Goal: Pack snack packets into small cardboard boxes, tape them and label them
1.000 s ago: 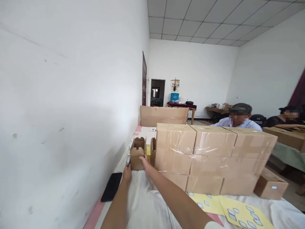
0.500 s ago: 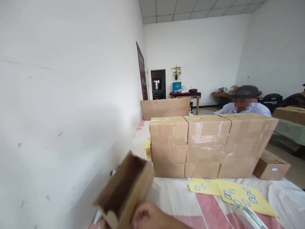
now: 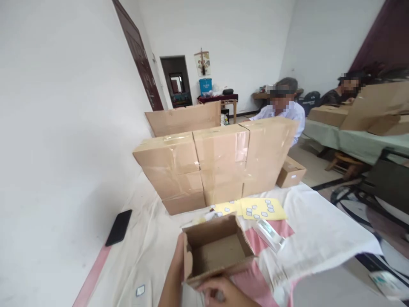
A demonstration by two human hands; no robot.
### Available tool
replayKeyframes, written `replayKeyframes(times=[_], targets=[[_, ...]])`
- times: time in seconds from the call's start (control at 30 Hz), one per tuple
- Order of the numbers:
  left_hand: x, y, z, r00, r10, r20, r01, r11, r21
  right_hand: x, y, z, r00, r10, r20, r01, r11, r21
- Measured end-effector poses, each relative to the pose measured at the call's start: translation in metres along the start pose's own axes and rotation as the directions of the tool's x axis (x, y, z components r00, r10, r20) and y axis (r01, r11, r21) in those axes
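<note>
An open-topped cardboard box (image 3: 220, 253), empty inside, is tilted toward me low in the middle of the view. My left hand (image 3: 180, 257) grips its left wall, with most of the fingers hidden behind the cardboard. At the near lower edge of the box, my right hand (image 3: 220, 290) has its fingers curled against the cardboard. Just beyond the box lie yellow sheets (image 3: 263, 208) bearing small white labels. To the right of it is a white packet (image 3: 270, 234) with a green print.
Taped cardboard boxes (image 3: 220, 162) are stacked like a wall across the table. A black phone (image 3: 119, 228) lies at the left, and a loose label (image 3: 140, 291) is near the front. A small closed box (image 3: 291, 172) stands at the right. Two people sit farther back.
The box has come from the left by the wall to the middle, and its opening now faces me. My left hand has come into clear view. The camera has turned right and down.
</note>
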State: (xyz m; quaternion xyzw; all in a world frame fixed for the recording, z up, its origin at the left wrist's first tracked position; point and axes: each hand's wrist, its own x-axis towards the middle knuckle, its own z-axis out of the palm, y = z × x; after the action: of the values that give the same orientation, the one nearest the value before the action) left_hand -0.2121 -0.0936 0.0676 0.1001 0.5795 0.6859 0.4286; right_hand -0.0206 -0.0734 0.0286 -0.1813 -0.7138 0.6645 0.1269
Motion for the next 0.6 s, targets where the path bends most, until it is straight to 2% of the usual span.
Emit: replayKeyframes(times=[0.07,0.17,0.27,0.37,0.43,0.53,0.6], targets=[[0.014,0.010,0.000,0.996,0.058,-0.071,-0.059,0.998,-0.014,-0.011,-0.011,0.000,0.999,-0.029,-0.012,0.029,1.000,-0.012],[0.037,0.025,-0.011,0.964,0.162,-0.209,-0.174,0.984,-0.038,-0.026,-0.022,-0.012,0.999,-0.035,0.017,0.035,0.999,-0.026],[0.049,0.045,-0.026,0.908,0.284,-0.306,-0.310,0.950,-0.039,-0.047,-0.011,-0.035,0.998,-0.044,-0.040,0.041,0.996,-0.085],[0.039,0.072,-0.034,0.829,0.410,-0.381,-0.446,0.895,-0.009,-0.069,0.013,-0.065,0.969,-0.124,-0.215,0.087,0.981,-0.172],[0.027,0.087,-0.032,0.773,0.488,-0.407,-0.526,0.850,0.021,-0.078,0.028,-0.085,0.939,-0.154,-0.308,0.084,0.970,-0.229],[0.007,0.101,-0.020,0.697,0.606,-0.384,-0.632,0.772,0.069,-0.083,0.045,-0.104,0.913,-0.155,-0.376,0.035,0.951,-0.307],[-0.003,0.107,-0.008,0.659,0.661,-0.358,-0.676,0.730,0.102,-0.082,0.050,-0.107,0.904,-0.193,-0.381,0.039,0.925,-0.377]])
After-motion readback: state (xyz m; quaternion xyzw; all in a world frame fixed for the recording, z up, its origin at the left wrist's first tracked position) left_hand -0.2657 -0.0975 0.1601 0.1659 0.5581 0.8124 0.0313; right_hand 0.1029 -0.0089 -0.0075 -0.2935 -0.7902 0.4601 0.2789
